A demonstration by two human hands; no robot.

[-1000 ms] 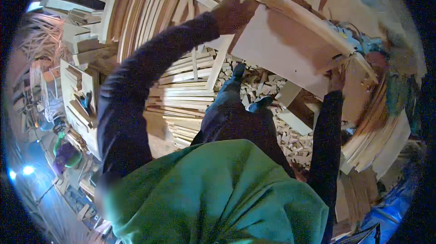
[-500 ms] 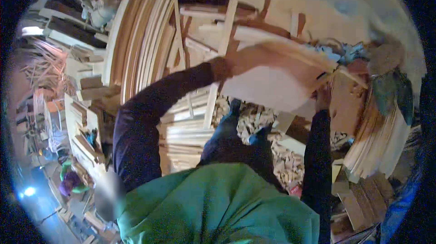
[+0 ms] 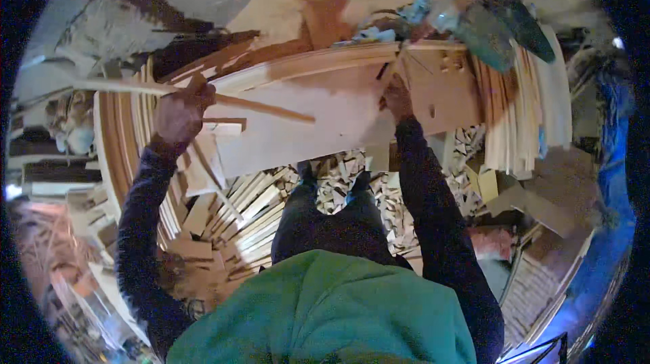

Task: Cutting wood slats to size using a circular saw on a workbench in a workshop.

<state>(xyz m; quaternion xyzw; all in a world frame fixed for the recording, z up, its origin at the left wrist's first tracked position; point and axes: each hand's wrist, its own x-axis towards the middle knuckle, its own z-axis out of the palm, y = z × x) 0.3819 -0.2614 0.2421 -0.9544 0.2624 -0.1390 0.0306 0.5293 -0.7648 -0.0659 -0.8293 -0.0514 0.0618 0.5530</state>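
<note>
One pale tabletop, one lumber stack left of it, one plank bundle right of it. One wooden strip pokes past its left end, left hand wrapped tight round it. Right hand's over its right half, fingers curled, can't tell around what.

Hands at pale board, left apparently gripping strip
</note>
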